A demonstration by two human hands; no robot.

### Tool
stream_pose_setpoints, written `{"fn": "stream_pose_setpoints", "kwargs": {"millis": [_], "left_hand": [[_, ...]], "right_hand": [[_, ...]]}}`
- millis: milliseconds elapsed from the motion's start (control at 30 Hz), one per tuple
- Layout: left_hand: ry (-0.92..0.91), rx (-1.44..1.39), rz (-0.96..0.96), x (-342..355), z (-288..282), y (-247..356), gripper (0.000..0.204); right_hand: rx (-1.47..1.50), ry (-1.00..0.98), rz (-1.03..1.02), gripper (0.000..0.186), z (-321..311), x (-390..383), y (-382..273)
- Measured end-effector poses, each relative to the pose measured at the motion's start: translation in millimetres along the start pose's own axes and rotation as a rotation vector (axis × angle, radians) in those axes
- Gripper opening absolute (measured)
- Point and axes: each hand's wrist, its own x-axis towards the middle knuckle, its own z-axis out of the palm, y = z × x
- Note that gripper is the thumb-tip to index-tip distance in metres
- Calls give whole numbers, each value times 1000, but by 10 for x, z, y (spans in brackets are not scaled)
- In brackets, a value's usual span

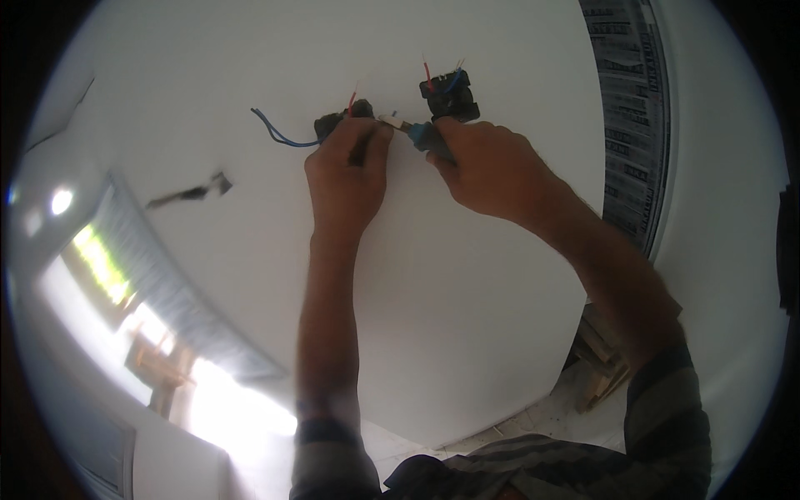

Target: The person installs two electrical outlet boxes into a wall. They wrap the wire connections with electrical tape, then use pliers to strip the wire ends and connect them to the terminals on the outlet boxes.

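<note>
My left hand (350, 167) is closed, its fingers pinched on a black electrical fitting (329, 125), partly hidden by the fingers. A red wire (352, 102) stands up from the fitting, and a looped blue wire (279, 137) sticks out to its left. My right hand (492, 167) is wrapped round a blue-and-black-handled hand tool (427, 137), which looks like pliers. The tool's metal head reaches the left fingertips; what it grips there is too small to tell. Just above my right hand lies a second black electrical fitting (450, 98) with red and blue wires.
The fittings are on a broad white surface (467, 317). A dark, blurred slender object (192, 192) lies on it at the left. Grey printed sheeting (629, 108) runs along the right edge. A wooden piece (604, 354) stands at the lower right, and bright windows (225, 408) show at the lower left.
</note>
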Motion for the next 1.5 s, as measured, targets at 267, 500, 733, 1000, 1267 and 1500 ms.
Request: {"fn": "stream_pose_setpoints", "kwargs": {"millis": [267, 500, 733, 1000, 1267, 1500], "left_hand": [[-45, -234, -204, 132, -103, 118, 20], [-184, 14, -100, 83, -98, 101, 25], [-76, 128, 1, 129, 14, 48, 32], [-6, 304, -125, 135, 133, 171, 35], [62, -280, -131, -39, -81, 12, 24], [-7, -174, -370, 254, -120, 246, 27]], "right_hand": [[-93, 156, -66, 18, 144, 150, 23], [-5, -20, -2, 23, -52, 105, 95], [59, -66, 45, 27, -118, 99, 128], [207, 88, 154, 27, -48, 9, 120], [396, 31, 244, 26, -308, -196, 201], [453, -42, 215, 23, -156, -243, 284]]}}
